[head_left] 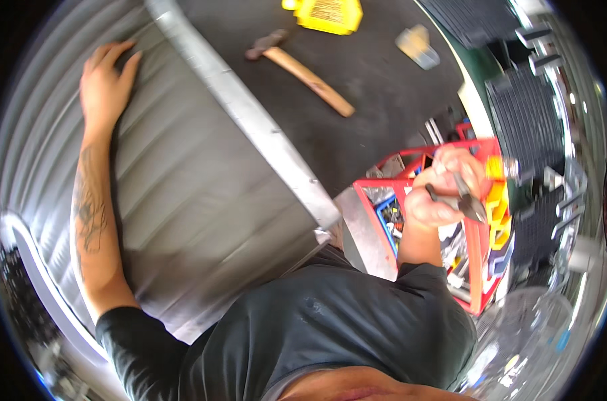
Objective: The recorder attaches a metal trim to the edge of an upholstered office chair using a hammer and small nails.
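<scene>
My left hand (106, 87) rests on a grey padded panel (189, 160) with sewn ridges, its fingers stretched out and the thumb apart. A long pale straight strip (250, 120) runs along the panel's right edge. On the right, my right hand (444, 177) is closed around pliers (472, 207) of dark metal, whose jaws point down and to the right. Their handles are partly hidden by the fingers. The hand is raised above a red tool cart (477, 267) and apart from the panel.
On the dark tabletop (283, 93) lie a wooden-handled hammer (310, 80), a yellow bin (330, 17) of small pieces and a small blurred clear-and-tan item (418, 47). Yellow bins (498, 207) line the cart's right side. Black ribbed panels (524, 120) stand beyond, at right.
</scene>
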Action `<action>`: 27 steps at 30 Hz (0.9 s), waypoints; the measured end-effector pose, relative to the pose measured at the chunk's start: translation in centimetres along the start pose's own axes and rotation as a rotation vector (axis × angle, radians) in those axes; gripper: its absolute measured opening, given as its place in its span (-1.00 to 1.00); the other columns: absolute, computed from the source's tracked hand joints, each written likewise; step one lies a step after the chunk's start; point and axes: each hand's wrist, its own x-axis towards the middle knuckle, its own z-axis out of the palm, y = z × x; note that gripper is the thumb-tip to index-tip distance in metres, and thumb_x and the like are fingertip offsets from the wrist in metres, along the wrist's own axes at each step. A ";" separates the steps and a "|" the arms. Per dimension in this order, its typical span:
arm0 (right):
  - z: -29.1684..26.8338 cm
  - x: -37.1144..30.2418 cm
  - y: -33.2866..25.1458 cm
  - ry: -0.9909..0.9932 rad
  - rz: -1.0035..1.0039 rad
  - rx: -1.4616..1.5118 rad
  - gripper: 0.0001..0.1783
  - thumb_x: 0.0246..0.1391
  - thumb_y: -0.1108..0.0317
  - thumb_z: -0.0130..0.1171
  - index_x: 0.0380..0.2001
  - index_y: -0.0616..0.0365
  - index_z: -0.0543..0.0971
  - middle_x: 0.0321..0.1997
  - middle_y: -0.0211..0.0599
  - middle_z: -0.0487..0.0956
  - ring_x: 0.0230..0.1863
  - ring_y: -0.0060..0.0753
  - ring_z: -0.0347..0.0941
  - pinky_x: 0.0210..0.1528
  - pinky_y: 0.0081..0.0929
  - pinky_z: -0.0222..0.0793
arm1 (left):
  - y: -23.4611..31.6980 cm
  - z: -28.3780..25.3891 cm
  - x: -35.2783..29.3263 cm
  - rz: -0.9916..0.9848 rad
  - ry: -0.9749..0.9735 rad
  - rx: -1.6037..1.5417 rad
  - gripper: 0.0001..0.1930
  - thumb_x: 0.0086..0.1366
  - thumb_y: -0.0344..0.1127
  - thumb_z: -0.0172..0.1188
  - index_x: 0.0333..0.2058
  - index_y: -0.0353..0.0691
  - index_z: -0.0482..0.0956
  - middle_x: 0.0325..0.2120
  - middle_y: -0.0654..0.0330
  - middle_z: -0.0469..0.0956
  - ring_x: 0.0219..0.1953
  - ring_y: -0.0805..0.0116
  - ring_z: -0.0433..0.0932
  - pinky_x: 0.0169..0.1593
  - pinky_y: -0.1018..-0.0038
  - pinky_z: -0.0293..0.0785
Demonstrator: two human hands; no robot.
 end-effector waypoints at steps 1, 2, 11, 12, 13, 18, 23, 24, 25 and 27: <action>-2.4 -1.0 -0.6 0.115 0.014 0.048 -0.23 0.41 -0.35 0.04 0.09 0.27 0.48 -0.15 -0.12 0.48 -0.34 -0.29 0.39 -0.40 -0.42 0.31 | 0.4 0.2 0.5 0.008 -0.029 -0.017 -0.71 0.37 -0.13 0.38 0.00 -0.07 0.78 0.00 0.17 0.68 0.07 0.03 0.61 0.17 0.22 0.52; -4.9 -1.9 -1.2 0.155 0.021 0.002 -0.17 0.36 -0.42 0.08 0.11 0.26 0.48 -0.13 -0.12 0.48 -0.32 -0.29 0.39 -0.39 -0.42 0.29 | 0.6 0.2 0.6 0.009 -0.044 0.010 -0.70 0.38 -0.12 0.38 0.02 -0.06 0.77 0.00 0.17 0.67 0.08 0.04 0.61 0.18 0.23 0.51; -13.3 -12.2 7.3 0.317 0.922 -0.443 -0.62 0.41 0.19 0.09 0.09 0.28 0.52 -0.20 -0.20 0.51 -0.24 -0.27 0.46 -0.14 -0.30 0.47 | 2.2 -1.0 1.2 0.063 -0.095 -0.042 -0.70 0.45 -0.20 0.32 0.05 -0.18 0.74 0.06 0.12 0.67 0.10 0.11 0.63 0.17 0.26 0.51; -13.4 -13.9 10.6 0.332 1.340 -0.273 -0.67 0.39 0.26 0.05 0.04 0.29 0.53 -0.21 -0.19 0.53 -0.22 -0.27 0.48 -0.10 -0.29 0.48 | 3.8 -1.6 1.4 -0.034 -0.142 -0.125 -0.71 0.46 -0.21 0.32 0.05 -0.20 0.74 0.04 0.12 0.68 0.06 0.16 0.66 0.12 0.30 0.54; -14.6 -16.3 13.3 0.575 1.692 0.179 -0.69 0.36 0.29 0.05 0.02 0.27 0.53 -0.19 -0.17 0.55 -0.20 -0.27 0.51 -0.10 -0.28 0.49 | 5.3 -2.2 1.7 -0.139 -0.183 -0.203 -0.72 0.46 -0.23 0.32 0.04 -0.22 0.73 0.02 0.11 0.69 0.02 0.21 0.68 0.06 0.34 0.56; -15.2 -24.8 14.0 0.711 1.938 0.509 -0.65 0.24 0.37 0.09 0.08 0.17 0.54 -0.10 -0.20 0.60 -0.18 -0.36 0.55 -0.12 -0.35 0.49 | 11.9 -2.5 5.0 0.100 -0.169 -0.220 -0.76 0.46 -0.31 0.32 0.02 -0.25 0.74 -0.16 0.14 0.73 -0.10 0.31 0.71 -0.09 0.40 0.57; -14.0 -15.9 8.8 0.448 1.272 -0.035 -0.31 0.18 0.46 0.01 0.42 0.26 0.35 0.15 -0.18 0.53 -0.01 -0.42 0.50 0.01 -0.35 0.47 | 18.3 -1.3 8.9 0.149 -0.227 -0.355 -0.79 0.44 -0.34 0.32 -0.04 -0.30 0.73 -0.24 0.09 0.71 -0.19 0.27 0.72 -0.07 0.39 0.58; -14.1 -14.2 8.0 0.327 1.101 -0.135 -0.26 0.15 0.48 0.00 0.45 0.30 0.30 0.19 -0.14 0.52 0.03 -0.39 0.50 0.08 -0.32 0.47 | 19.0 -0.4 9.4 0.148 -0.225 -0.354 -0.79 0.44 -0.34 0.32 -0.04 -0.30 0.73 -0.24 0.09 0.71 -0.19 0.27 0.72 -0.07 0.39 0.58; -14.3 -12.8 7.7 0.221 0.897 -0.273 -0.22 0.11 0.49 0.04 0.47 0.33 0.27 0.20 -0.13 0.51 0.05 -0.33 0.49 0.11 -0.31 0.45 | 19.6 0.4 10.0 0.181 -0.222 -0.361 -0.80 0.44 -0.35 0.32 -0.05 -0.29 0.74 -0.24 0.08 0.71 -0.19 0.23 0.72 -0.06 0.38 0.58; -14.0 -10.7 8.0 0.103 0.522 -0.458 -0.15 0.04 0.53 0.06 0.47 0.41 0.24 0.18 -0.05 0.50 0.08 -0.21 0.47 0.17 -0.25 0.40 | 20.4 2.1 11.3 0.235 -0.213 -0.334 -0.80 0.42 -0.34 0.32 -0.07 -0.28 0.75 -0.23 0.05 0.71 -0.17 0.15 0.73 -0.05 0.34 0.60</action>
